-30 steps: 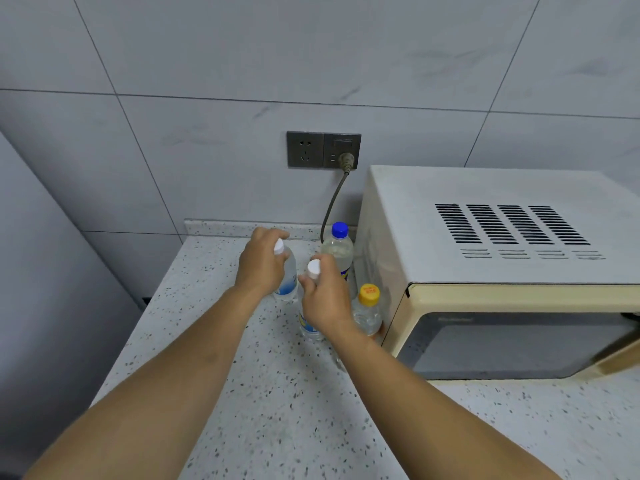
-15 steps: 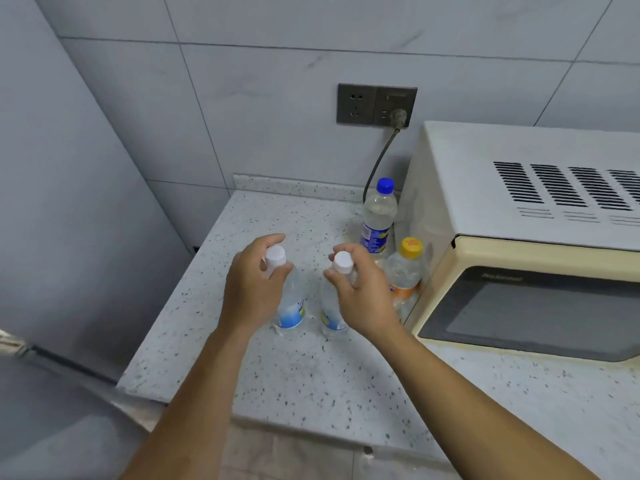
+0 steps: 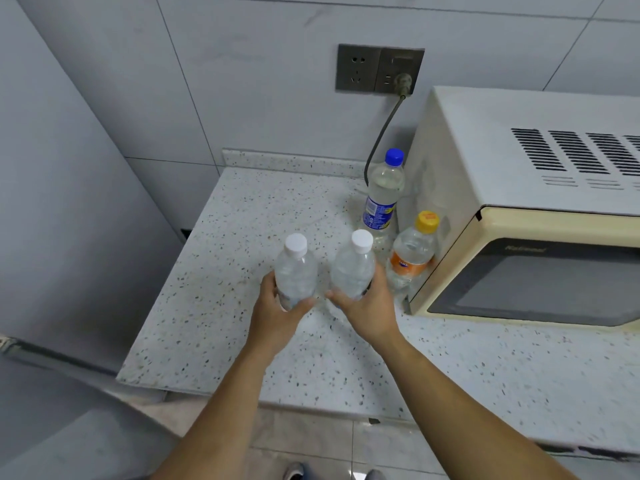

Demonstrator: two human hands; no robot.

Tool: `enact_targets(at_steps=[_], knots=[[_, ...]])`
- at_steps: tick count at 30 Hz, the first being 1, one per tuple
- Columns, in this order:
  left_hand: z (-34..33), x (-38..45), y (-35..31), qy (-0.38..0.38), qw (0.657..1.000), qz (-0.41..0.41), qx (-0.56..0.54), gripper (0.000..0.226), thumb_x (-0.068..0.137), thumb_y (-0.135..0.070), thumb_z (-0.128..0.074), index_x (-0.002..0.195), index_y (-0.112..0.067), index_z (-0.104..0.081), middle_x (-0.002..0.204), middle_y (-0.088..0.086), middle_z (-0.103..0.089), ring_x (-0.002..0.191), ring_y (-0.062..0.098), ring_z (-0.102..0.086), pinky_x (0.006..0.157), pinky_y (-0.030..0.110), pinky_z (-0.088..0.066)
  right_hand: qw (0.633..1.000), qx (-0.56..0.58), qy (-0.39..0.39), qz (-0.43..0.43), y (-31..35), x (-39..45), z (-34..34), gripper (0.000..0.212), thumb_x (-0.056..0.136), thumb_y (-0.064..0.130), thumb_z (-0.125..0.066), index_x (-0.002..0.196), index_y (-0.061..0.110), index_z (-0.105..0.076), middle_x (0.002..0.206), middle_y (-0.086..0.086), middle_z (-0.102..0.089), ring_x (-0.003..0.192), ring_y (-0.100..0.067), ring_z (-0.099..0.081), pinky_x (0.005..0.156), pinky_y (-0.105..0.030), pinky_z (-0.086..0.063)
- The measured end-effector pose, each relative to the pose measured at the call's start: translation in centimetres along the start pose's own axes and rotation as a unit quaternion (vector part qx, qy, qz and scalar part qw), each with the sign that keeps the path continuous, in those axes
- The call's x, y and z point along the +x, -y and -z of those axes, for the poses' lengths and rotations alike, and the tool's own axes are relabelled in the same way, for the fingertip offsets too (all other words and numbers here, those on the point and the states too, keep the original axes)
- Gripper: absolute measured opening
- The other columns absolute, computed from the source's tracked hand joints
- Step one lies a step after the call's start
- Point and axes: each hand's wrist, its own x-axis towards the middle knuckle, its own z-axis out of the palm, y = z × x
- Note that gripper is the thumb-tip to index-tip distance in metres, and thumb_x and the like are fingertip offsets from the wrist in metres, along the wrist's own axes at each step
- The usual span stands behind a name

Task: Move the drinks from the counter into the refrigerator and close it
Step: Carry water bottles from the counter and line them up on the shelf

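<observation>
Closest in, left hand (image 3: 277,306) is wrapped round one white-cap bottle (image 3: 296,271) and right hand (image 3: 369,306) round the other (image 3: 353,268), both held upright over the counter (image 3: 214,306). Behind them, orange soda (image 3: 412,258) and blue-cap bottle (image 3: 382,195) stand against the microwave (image 3: 519,188). So barely started imo: nothing's in the fridge (image 3: 62,202) yet, four drinks to go.

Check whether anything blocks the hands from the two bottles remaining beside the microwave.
Nothing on the counter does, but both hands are full: the left hand and right hand each hold a white-capped bottle. The blue-capped bottle and yellow-capped bottle stand unobstructed.
</observation>
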Motion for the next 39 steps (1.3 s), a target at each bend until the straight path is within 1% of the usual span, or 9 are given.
enact_targets(at_steps=[4, 9, 14, 18, 22, 25, 29, 35, 39], knots=[[-0.1, 0.0, 1.0, -0.029, 0.999, -0.003, -0.024, 0.069, 0.066, -0.047, -0.084, 0.124, -0.048, -0.046, 0.117, -0.028, -0.059, 0.106, -0.006, -0.058, 0.080, 0.019, -0.048, 1.000, 0.016, -0.020, -0.005, -0.5, -0.4, -0.3, 0.068, 0.073, 0.031, -0.087, 0.122, 0.036, -0.041, 0.111, 0.028, -0.055, 0.100, 0.020, -0.053, 0.077, -0.010, -0.042], [0.6, -3.3, 1.6, -0.042, 0.996, 0.021, -0.075, 0.059, 0.061, -0.053, -0.078, 0.115, -0.046, -0.056, 0.109, -0.025, -0.067, 0.098, -0.008, -0.063, 0.078, 0.018, -0.050, 0.998, 0.056, 0.005, -0.011, -1.3, -2.8, 0.9, 0.059, 0.076, 0.023, -0.086, 0.124, 0.030, -0.052, 0.116, 0.012, -0.064, 0.104, 0.002, -0.062, 0.083, -0.015, -0.051], [1.4, -9.0, 2.9, -0.026, 0.976, 0.067, -0.204, 0.056, 0.069, -0.051, -0.078, 0.117, -0.025, -0.064, 0.112, 0.002, -0.073, 0.104, 0.023, -0.070, 0.089, 0.044, -0.056, 0.982, 0.159, 0.078, -0.068, -1.8, -6.6, 2.6, 0.041, 0.077, 0.029, -0.081, 0.114, 0.031, -0.064, 0.108, 0.008, -0.074, 0.096, -0.008, -0.072, 0.071, -0.019, -0.057], [1.4, -14.7, 3.5, -0.039, 0.946, 0.113, -0.302, 0.042, 0.082, -0.041, -0.070, 0.117, -0.018, -0.068, 0.115, 0.014, -0.072, 0.100, 0.027, -0.071, 0.074, 0.032, -0.059, 0.954, 0.225, 0.145, -0.135, -2.9, -10.0, 3.4, 0.049, 0.078, 0.040, -0.069, 0.121, 0.018, -0.062, 0.109, -0.006, -0.075, 0.097, -0.025, -0.074, 0.075, -0.034, -0.061], [0.8, -21.0, 4.5, -0.036, 0.925, 0.208, -0.315, 0.051, 0.081, -0.057, -0.065, 0.107, -0.015, -0.076, 0.106, 0.016, -0.074, 0.091, 0.030, -0.074, 0.066, 0.033, -0.059, 0.910, 0.275, 0.228, -0.212, -4.6, -13.4, 3.7, 0.052, 0.079, 0.044, -0.066, 0.123, 0.017, -0.062, 0.105, -0.012, -0.075, 0.092, -0.028, -0.074, 0.070, -0.035, -0.060], [0.3, -25.8, 6.4, -0.081, 0.904, 0.255, -0.333, 0.054, 0.077, -0.061, -0.056, 0.094, -0.015, -0.080, 0.100, 0.017, -0.075, 0.083, 0.028, -0.075, 0.064, 0.034, -0.059, 0.880, 0.273, 0.288, -0.262, -5.8, -16.2, 3.2, 0.060, 0.076, 0.049, -0.065, 0.126, 0.015, -0.060, 0.105, -0.012, -0.075, 0.090, -0.027, -0.074, 0.071, -0.037, -0.060], [0.9, -32.0, 8.5, -0.152, 0.882, 0.282, -0.345, 0.053, 0.077, -0.062, -0.064, 0.096, -0.015, -0.080, 0.103, 0.017, -0.075, 0.086, 0.028, -0.074, 0.069, 0.035, -0.059, 0.857, 0.234, 0.350, -0.296, -6.6, -20.6, 1.3, 0.067, 0.069, 0.049, -0.069, 0.122, 0.008, -0.062, 0.101, -0.015, -0.076, 0.083, -0.027, -0.075, 0.068, -0.035, -0.060], [4.0, -39.8, 10.5, -0.270, 0.836, 0.284, -0.384, 0.048, 0.074, -0.053, -0.058, 0.090, -0.014, -0.081, 0.101, 0.018, -0.075, 0.082, 0.028, -0.075, 0.065, 0.032, -0.060, 0.824, 0.151, 0.453, -0.306, -6.2, -27.5, -3.5, 0.064, 0.071, 0.047, -0.069, 0.122, 0.009, -0.061, 0.105, -0.018, -0.075, 0.090, -0.033, -0.074, 0.074, -0.040, -0.062], [7.1, -45.0, 11.8, -0.340, 0.796, 0.263, -0.427, 0.047, 0.077, -0.047, -0.057, 0.089, -0.008, -0.081, 0.097, 0.019, -0.075, 0.079, 0.028, -0.074, 0.061, 0.032, -0.059, 0.795, 0.107, 0.520, -0.293, -5.2, -32.3, -7.6, 0.059, 0.069, 0.047, -0.073, 0.117, 0.016, -0.063, 0.104, -0.015, -0.076, 0.092, -0.033, -0.074, 0.070, -0.038, -0.061]])
